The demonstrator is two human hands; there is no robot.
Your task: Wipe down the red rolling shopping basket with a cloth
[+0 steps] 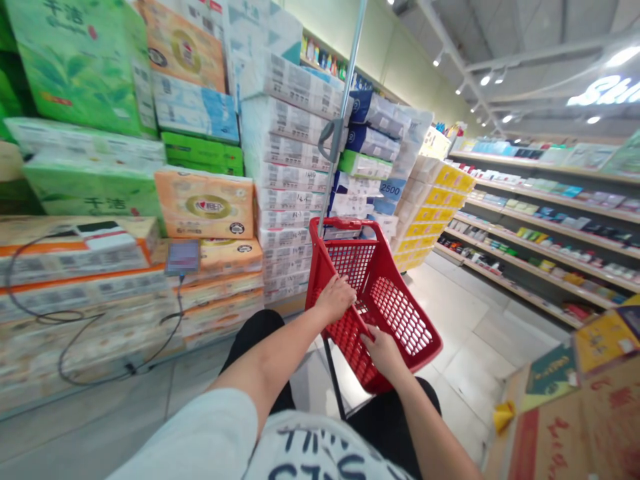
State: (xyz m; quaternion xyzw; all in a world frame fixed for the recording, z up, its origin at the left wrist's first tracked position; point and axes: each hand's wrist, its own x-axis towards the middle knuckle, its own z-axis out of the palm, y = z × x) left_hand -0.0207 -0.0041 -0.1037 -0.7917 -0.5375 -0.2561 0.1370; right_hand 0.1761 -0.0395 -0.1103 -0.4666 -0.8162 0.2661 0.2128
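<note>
On pale tiles [457,350], packs [295,143] and shelves [545,171] flank a cart [397,313].

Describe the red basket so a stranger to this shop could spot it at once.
Start at the tall stack of white packs mid-picture, then find the thin metal pole in front of it. Below the pole, the person's left hand and right hand hold the red basket. Unlike the packs nearby, it is open-topped, with walls full of holes.

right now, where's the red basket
The red basket is just right of centre in the head view, held by the left hand and the right hand.
</note>
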